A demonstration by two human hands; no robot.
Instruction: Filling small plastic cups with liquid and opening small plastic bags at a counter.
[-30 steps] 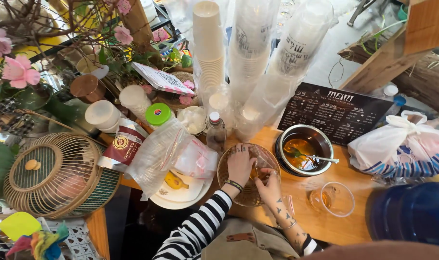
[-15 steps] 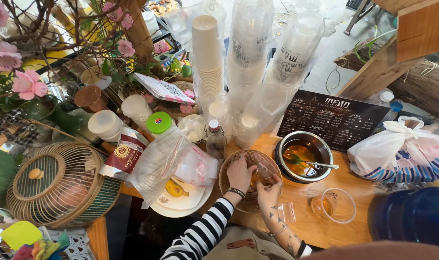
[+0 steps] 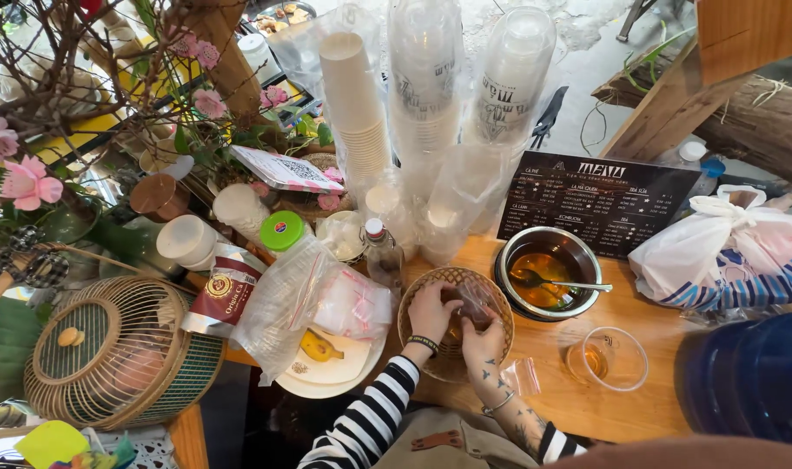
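Nearby, steel bowl (image 3: pixel 548 271), plastic cup (image 3: pixel 606 358), bottle (image 3: pixel 383 253) beside hands' woven basket (image 3: pixel 500 306).

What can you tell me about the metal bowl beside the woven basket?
The metal bowl is round, shiny steel with a dark outer band, standing upright on the wooden table. It holds amber liquid, with a metal spoon resting in it, handle over the right rim. It sits right of the woven basket, close against its rim, in front of the black menu board. Neither hand touches it; the right hand is nearest.
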